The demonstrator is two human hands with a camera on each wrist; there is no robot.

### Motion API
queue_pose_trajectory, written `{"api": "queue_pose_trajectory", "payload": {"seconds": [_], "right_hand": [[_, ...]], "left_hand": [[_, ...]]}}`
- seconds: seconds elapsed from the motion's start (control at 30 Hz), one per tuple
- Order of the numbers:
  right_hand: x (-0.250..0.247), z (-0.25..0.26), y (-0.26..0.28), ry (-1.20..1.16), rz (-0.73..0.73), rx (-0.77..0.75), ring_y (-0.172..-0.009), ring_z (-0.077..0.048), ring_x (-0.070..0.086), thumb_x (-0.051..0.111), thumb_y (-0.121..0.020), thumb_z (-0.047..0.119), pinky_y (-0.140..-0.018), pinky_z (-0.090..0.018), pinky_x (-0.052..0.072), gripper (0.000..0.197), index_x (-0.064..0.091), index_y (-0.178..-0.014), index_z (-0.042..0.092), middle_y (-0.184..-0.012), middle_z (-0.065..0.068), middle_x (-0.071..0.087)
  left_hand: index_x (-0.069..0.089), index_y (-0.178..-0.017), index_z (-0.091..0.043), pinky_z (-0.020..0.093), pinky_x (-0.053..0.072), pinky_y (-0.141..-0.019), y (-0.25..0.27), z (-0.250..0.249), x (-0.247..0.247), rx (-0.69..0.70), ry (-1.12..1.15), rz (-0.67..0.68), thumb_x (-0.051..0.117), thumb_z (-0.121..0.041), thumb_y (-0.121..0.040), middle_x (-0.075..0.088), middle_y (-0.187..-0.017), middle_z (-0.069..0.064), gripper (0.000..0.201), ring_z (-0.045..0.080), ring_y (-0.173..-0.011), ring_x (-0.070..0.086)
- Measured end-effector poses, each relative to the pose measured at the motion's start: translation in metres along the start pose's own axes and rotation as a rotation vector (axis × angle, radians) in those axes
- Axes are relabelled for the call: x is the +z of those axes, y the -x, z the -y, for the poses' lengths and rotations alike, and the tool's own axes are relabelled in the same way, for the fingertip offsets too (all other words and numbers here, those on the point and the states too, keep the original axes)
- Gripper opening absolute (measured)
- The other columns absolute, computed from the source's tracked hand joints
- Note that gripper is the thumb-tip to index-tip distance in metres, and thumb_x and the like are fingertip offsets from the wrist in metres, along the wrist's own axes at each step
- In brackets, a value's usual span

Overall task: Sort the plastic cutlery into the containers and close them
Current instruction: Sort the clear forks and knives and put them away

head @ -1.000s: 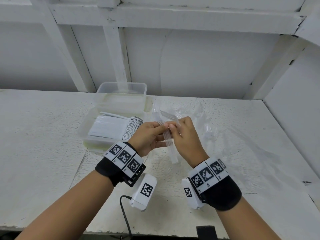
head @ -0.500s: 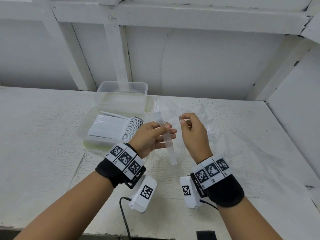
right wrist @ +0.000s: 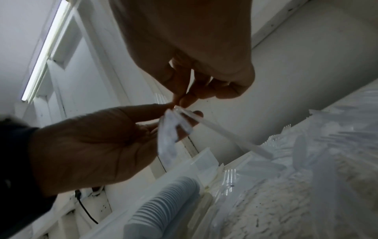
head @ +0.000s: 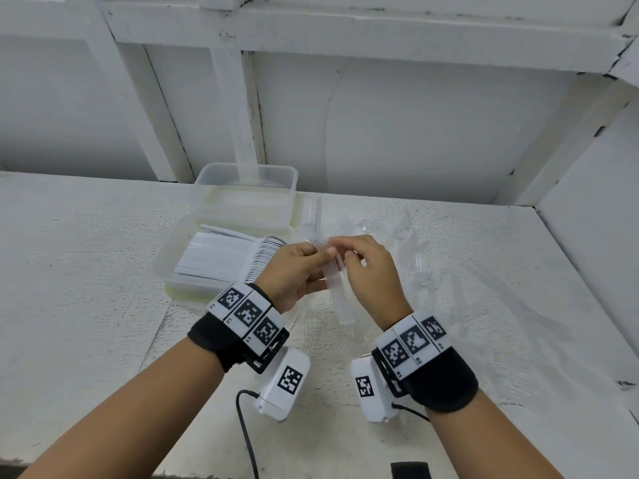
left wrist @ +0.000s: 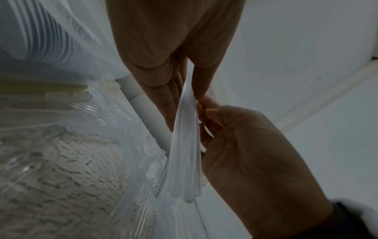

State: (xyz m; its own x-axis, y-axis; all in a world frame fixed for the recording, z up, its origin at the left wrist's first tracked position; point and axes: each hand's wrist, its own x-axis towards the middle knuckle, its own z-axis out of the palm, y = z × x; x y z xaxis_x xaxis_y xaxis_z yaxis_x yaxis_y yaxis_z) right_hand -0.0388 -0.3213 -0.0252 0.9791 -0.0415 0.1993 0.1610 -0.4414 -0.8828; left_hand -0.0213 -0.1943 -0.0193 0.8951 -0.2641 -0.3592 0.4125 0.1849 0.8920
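Note:
My left hand grips a bundle of clear plastic forks, tines up, above the table's middle. My right hand pinches the top end of a single clear cutlery piece right against that bundle. In the left wrist view the bundle hangs between both hands. A clear container to the left holds a row of white spoons. Behind it stands a second clear container, open; I cannot tell what it holds.
Loose clear cutlery lies scattered on the white table behind and right of my hands. A white wall closes the right side. A black cable runs off the front edge.
Half a second ago my right hand was lifted apart from the bundle. It has come back left and now pinches a clear piece at the bundle's top. The left hand stayed put.

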Motion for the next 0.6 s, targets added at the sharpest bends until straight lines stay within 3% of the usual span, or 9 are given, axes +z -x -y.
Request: {"api": "queue_pose_trajectory", "payload": {"seconds": [0.1,0.2,0.33,0.43,0.53,0.6], "right_hand": [[-0.002,0.003,-0.004,-0.039,0.054,0.016,-0.109,-0.01,0.053,0.042,-0.093,0.0,-0.086,-0.005,0.04,0.034,0.065,-0.114,0.012,-0.107,0.004,0.057],[-0.002,0.003,-0.008,0.024,0.072,-0.013,-0.109,-0.013,0.052,0.043,-0.092,0.001,-0.092,-0.015,0.042,0.035,0.064,-0.118,0.012,-0.109,-0.001,0.057],[0.001,-0.001,-0.012,0.155,0.104,-0.054,-0.107,-0.019,0.044,0.046,-0.092,0.004,-0.091,-0.019,0.037,0.037,0.06,-0.124,0.017,-0.102,0.001,0.041],[0.0,-0.001,-0.017,0.104,0.14,-0.038,-0.111,-0.019,0.042,0.046,-0.093,0.002,-0.093,-0.013,0.031,0.04,0.057,-0.127,0.019,-0.106,0.001,0.035],[-0.003,0.007,-0.021,0.061,0.229,-0.003,-0.107,-0.007,0.045,0.043,-0.097,0.013,-0.093,-0.009,0.036,0.044,0.04,-0.14,0.022,-0.117,0.003,0.029],[-0.003,0.014,-0.024,0.133,0.266,0.001,-0.105,-0.009,0.046,0.042,-0.098,0.028,-0.091,-0.02,0.041,0.048,0.028,-0.143,0.023,-0.122,0.002,0.031]], "left_hand": [[0.063,-0.105,-0.001,0.025,0.058,-0.074,-0.002,-0.001,-0.002,0.008,-0.039,0.013,0.055,-0.011,-0.092,0.069,-0.096,0.009,0.019,0.011,-0.079,0.068],[0.063,-0.107,0.0,0.023,0.057,-0.071,-0.002,-0.003,-0.001,0.02,-0.065,0.017,0.055,-0.01,-0.092,0.068,-0.1,0.013,0.02,0.014,-0.081,0.068],[0.06,-0.109,0.006,0.024,0.057,-0.066,-0.006,-0.007,-0.001,0.018,-0.039,-0.002,0.053,-0.009,-0.093,0.068,-0.095,0.015,0.023,0.016,-0.074,0.069],[0.062,-0.105,0.005,0.024,0.058,-0.065,-0.008,-0.012,-0.003,0.013,0.015,-0.01,0.052,-0.008,-0.093,0.07,-0.087,0.01,0.02,0.015,-0.07,0.069],[0.063,-0.093,-0.001,0.023,0.058,-0.063,-0.011,-0.021,-0.003,0.044,0.115,-0.039,0.052,-0.009,-0.093,0.072,-0.08,0.005,0.013,0.013,-0.068,0.07],[0.061,-0.09,-0.004,0.024,0.058,-0.065,-0.014,-0.028,-0.004,0.073,0.185,-0.098,0.052,-0.01,-0.093,0.071,-0.084,0.006,0.012,0.012,-0.068,0.07]]}}
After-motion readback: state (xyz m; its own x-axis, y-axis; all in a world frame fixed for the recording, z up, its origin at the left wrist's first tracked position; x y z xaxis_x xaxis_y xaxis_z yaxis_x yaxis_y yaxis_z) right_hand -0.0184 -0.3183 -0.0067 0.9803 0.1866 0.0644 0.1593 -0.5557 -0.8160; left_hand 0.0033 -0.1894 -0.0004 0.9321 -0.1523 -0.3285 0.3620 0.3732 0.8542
